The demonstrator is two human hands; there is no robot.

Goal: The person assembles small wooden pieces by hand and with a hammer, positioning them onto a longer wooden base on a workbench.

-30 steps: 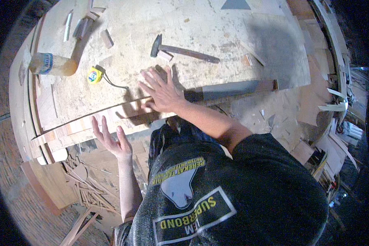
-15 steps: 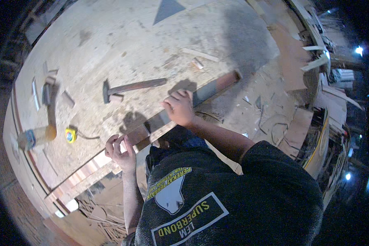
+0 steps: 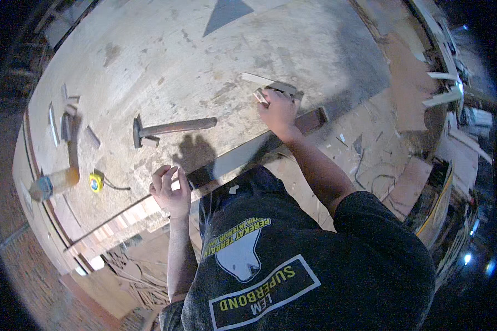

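Note:
A long, narrow wooden piece (image 3: 238,158), pale grey along its middle with dark brown ends, lies aslant along the near edge of the worktable. My right hand (image 3: 280,115) reaches beyond it, its fingertips closed on a small wood block (image 3: 260,97). Just past those fingers is a thin pale wood strip (image 3: 254,79), partly covered by the hand. My left hand (image 3: 171,191) is beside the long piece's left end, at the table edge, fingers half bent with gaps between them; nothing shows in it. Left of centre lies a hammer (image 3: 176,127), with a small wood offcut (image 3: 150,142) against its handle.
At the left are a yellow tape measure (image 3: 96,182), a plastic bottle (image 3: 54,183) on its side and several offcuts (image 3: 92,137). A grey triangular piece (image 3: 226,16) lies at the far side. Scrap sheets (image 3: 411,185) are piled at the right.
My right hand has left the long wooden piece, moved away and to the right, and taken hold of the small wood block. My left hand stays near the piece's left end.

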